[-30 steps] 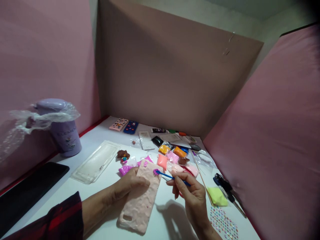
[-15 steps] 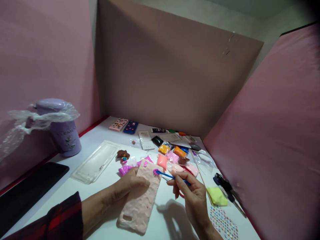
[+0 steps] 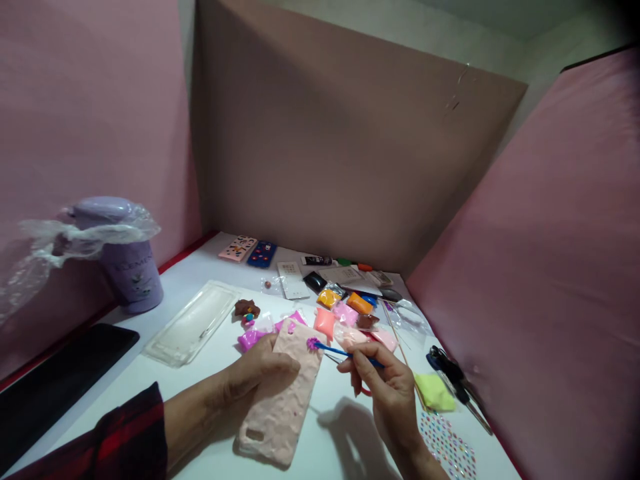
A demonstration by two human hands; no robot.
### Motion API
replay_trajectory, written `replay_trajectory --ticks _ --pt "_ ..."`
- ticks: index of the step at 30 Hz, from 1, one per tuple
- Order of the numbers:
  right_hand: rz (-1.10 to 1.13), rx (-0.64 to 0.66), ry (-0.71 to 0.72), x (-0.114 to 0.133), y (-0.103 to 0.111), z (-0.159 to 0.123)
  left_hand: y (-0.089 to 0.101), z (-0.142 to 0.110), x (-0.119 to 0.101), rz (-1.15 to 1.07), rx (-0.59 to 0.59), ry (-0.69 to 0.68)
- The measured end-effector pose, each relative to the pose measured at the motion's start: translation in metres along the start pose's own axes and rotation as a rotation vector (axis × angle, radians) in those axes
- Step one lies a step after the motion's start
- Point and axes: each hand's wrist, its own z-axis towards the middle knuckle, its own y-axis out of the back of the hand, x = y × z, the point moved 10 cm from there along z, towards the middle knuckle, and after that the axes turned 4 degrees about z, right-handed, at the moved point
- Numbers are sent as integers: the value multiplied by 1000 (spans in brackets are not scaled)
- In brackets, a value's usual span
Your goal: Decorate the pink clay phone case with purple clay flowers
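A pale pink, clay-covered phone case (image 3: 278, 417) is tilted above the white table, with a camera-style cutout near its lower end. My left hand (image 3: 260, 368) grips its left edge, thumb across the face. Between the thumb and fingers of my right hand (image 3: 383, 380) is a slim blue modelling tool (image 3: 340, 351). The tool's tip touches a small purple clay flower (image 3: 313, 343) near the case's upper right corner. Another bit of purple clay (image 3: 291, 328) sits at the upper left of the case.
Packets of coloured clay, among them an orange one (image 3: 359, 303), lie behind the case. At left are a clear plastic tray (image 3: 193, 323), a black phone (image 3: 65, 393) and a lilac tumbler (image 3: 133, 277). Scissors (image 3: 457, 380), a yellow clay packet (image 3: 434, 392) and a gem sheet (image 3: 447, 443) lie at right.
My right hand has shifted very slightly to the right with the blue tool, whose tip stays at the purple flower. My left hand and the case hold still.
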Motion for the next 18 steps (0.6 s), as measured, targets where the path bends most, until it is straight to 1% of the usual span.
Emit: replay_trajectory --ticks 5,11,18 --pt "-33 11 4 0 0 0 1 0 1 19 0 8" --pt "7 0 14 0 3 2 5 2 3 32 -12 6" --pt "-18 18 14 1 0 2 -2 0 1 8 15 11"
